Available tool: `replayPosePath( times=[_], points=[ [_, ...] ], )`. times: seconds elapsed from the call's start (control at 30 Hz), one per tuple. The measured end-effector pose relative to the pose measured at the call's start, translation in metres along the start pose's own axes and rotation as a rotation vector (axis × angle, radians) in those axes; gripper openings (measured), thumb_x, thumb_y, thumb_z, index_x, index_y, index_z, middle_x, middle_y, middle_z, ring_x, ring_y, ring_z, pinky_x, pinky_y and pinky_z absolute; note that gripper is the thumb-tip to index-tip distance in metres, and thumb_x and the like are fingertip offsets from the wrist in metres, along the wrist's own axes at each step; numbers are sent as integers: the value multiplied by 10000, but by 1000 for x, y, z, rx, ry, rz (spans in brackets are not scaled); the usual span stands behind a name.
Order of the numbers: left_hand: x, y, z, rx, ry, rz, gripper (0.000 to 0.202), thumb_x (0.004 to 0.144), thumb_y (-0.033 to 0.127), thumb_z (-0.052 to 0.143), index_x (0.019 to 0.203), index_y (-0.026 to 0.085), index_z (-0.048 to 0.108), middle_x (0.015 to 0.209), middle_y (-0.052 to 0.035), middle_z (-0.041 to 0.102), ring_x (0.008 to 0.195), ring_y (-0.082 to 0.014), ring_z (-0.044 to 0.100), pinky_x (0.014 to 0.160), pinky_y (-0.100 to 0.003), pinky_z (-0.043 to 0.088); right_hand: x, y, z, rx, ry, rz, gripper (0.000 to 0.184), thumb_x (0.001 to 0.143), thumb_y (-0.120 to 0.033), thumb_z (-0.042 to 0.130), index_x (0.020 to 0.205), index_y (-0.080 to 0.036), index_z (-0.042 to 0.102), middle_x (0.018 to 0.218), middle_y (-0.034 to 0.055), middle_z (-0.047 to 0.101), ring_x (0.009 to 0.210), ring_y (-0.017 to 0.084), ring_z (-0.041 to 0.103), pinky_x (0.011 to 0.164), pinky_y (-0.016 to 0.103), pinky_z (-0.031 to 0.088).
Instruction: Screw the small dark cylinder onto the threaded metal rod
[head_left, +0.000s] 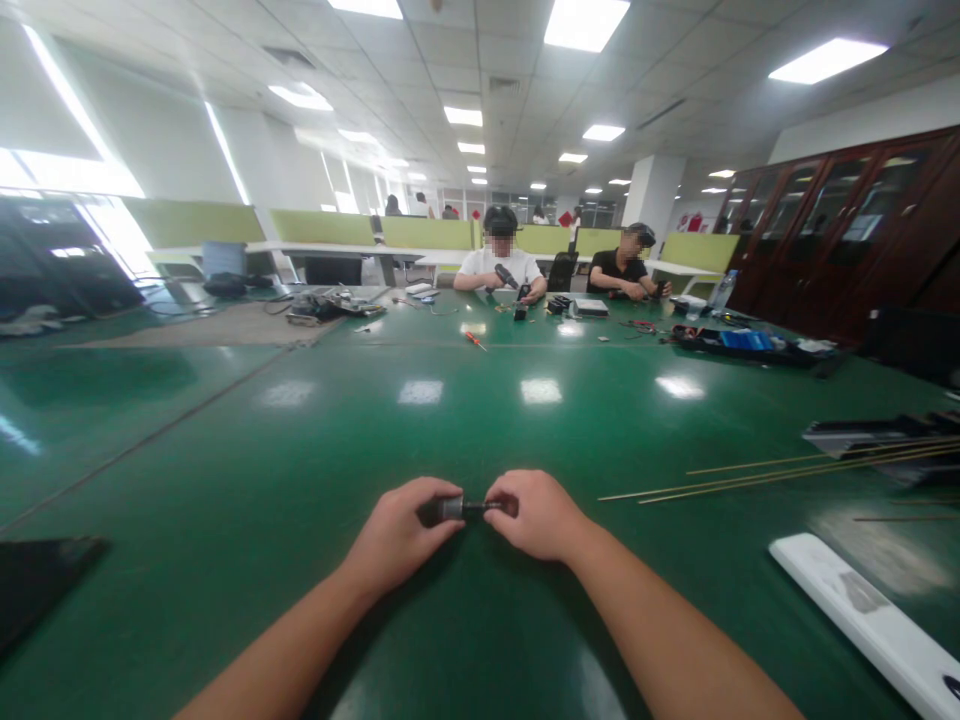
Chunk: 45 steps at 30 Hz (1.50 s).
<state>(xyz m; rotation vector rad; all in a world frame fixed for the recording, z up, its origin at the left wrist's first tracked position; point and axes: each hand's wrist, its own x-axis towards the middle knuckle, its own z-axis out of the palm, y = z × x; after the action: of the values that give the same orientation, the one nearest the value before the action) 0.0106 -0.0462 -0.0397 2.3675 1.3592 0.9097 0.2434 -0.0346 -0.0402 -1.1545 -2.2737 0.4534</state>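
Just above the green table, my left hand (409,525) is closed on a small dark cylindrical part (452,509) with a greyish body. A thin dark shaft (475,507) runs from that part toward the right. The thumb and fingers of my right hand (534,512) pinch the shaft's far end. Both hands are at the front middle of the table, a short gap apart, with the piece lying level between them. My fingers cover its two ends, so its exact kind cannot be made out.
Thin brass-coloured rods (697,485) and a long white bar-shaped case (862,615) lie to the right on the green table (360,430). A dark flat object (45,580) is at left. An orange screwdriver (474,340) lies farther off. Two people (501,265) work across the table.
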Motion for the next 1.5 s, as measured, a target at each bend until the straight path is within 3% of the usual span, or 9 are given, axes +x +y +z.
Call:
replayPosePath(
  times=[0.73, 0.87, 1.03, 1.13, 1.33, 1.43, 1.5],
  points=[
    [1, -7, -8, 17, 11, -90, 261, 786, 364, 696, 1020, 248, 689, 1014, -15, 719, 951, -215, 662, 887, -322, 499, 1, 8, -7, 22, 14, 41, 135, 812, -298, 664, 893, -209, 728, 761, 8, 671, 663, 138, 563, 610, 244, 384],
    [6, -14, -14, 23, 49, -187, 344, 784, 461, 674, 1043, 233, 682, 1033, -37, 717, 955, -240, 660, 896, -340, 503, 0, 12, -9, 41, 27, 70, 136, 808, -289, 668, 898, -209, 731, 764, 11, 683, 668, 143, 573, 620, 251, 395],
    [10, -27, -24, 4, 142, -396, 651, 801, 609, 518, 1283, 176, 583, 1135, -89, 683, 972, -273, 655, 908, -381, 502, 1, 16, -12, 74, 36, 129, 138, 805, -272, 666, 903, -204, 735, 784, 24, 701, 675, 151, 590, 631, 262, 409],
    [8, -30, -35, -43, 160, -453, 639, 802, 639, 476, 1205, 165, 620, 1094, -84, 697, 995, -278, 649, 935, -374, 491, 0, 17, -13, 82, 44, 143, 137, 804, -275, 670, 901, -205, 736, 777, 25, 702, 675, 154, 591, 624, 264, 408],
    [-20, -31, -63, -300, 218, -550, 726, 792, 668, 537, 1266, 130, 426, 1151, -145, 671, 1111, -269, 632, 1023, -394, 464, 0, 21, -16, 82, 92, 132, 139, 813, -281, 662, 909, -209, 733, 798, 25, 711, 687, 154, 596, 631, 261, 413],
    [-50, -36, -81, -194, 236, -575, 809, 753, 735, 549, 1328, 181, 413, 1222, -116, 657, 1168, -274, 606, 1063, -419, 440, 0, 24, -17, 80, 104, 138, 147, 818, -285, 654, 915, -208, 731, 805, 25, 715, 694, 154, 602, 632, 258, 417],
    [-78, -45, -91, -27, 268, -600, 817, 703, 789, 547, 1296, 230, 487, 1186, -67, 690, 1104, -276, 647, 1038, -424, 473, 0, 25, -18, 81, 102, 139, 145, 812, -284, 656, 908, -208, 734, 803, 25, 716, 693, 154, 603, 635, 257, 418]
  ],
)
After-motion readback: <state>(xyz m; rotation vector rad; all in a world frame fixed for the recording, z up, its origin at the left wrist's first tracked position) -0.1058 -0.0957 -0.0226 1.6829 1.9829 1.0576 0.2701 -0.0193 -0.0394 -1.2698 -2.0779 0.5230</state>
